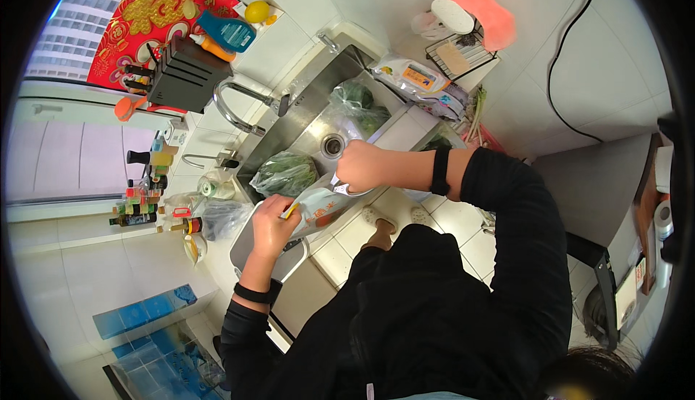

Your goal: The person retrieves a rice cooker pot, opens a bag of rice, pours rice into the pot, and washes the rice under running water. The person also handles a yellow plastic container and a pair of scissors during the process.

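Observation:
A white plastic food bag with orange print [321, 208] is stretched between both hands near the sink's front edge. My left hand [273, 223] grips its left end, where a yellow piece shows between the fingers. My right hand [359, 166] is closed around a light-handled tool, seemingly scissors [341, 187], at the bag's other end; the blades cannot be made out. Just behind the bag, leafy greens in clear plastic [286, 174] lie in the steel sink [310, 135]. More bagged green vegetables [355, 97] rest at the sink's far side.
Below my left hand stands a grey-white basin [239, 248] with a dark-handled knife [292, 244] at it. A curved faucet [228, 109] reaches over the sink. The knife block [187, 77] and several bottles [142, 204] stand at the left; a wipes pack [415, 77] lies at the right.

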Demonstrator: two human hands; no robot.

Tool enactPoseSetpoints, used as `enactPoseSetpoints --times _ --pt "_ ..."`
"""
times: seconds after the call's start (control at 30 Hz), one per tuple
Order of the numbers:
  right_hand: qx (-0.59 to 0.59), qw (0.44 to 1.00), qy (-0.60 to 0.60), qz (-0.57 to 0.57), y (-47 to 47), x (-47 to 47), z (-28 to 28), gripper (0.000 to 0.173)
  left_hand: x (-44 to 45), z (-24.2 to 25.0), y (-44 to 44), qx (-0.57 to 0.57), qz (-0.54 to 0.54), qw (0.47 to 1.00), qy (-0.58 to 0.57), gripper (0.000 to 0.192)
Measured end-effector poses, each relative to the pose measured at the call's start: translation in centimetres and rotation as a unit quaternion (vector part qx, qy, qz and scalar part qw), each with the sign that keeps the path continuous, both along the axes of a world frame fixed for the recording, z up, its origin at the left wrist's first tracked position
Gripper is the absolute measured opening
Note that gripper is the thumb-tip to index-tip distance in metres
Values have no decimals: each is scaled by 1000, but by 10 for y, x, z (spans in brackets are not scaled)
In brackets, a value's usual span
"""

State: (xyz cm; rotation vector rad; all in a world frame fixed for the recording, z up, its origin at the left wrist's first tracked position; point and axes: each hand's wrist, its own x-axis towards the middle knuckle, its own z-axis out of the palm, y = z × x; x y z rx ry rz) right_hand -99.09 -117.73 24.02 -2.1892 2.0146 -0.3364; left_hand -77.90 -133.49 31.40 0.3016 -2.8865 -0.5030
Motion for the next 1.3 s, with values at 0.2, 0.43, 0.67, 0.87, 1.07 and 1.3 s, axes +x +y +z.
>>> enactPoseSetpoints --times 0.2,0.43,0.67,0.87,1.07,1.3 --pt "-12 999 32 21 -6 -6 13 22 -8 17 -13 -72 -55 995 -38 9" --pt "-8 995 54 -80 60 -58 31 31 -5 16 -14 -35 -6 998 -56 15" --pt "33 992 15 -118 81 -31 14 33 -8 16 -17 -5 5 997 -71 16" --pt "19 992 20 -125 56 -13 15 31 -8 18 -16 -23 0 996 -90 14" --pt "50 987 34 -147 55 -14 33 31 -8 15 -19 -3 19 997 -76 14" --pt "67 987 24 -147 49 -1 29 33 -13 19 -22 22 41 992 -114 18"
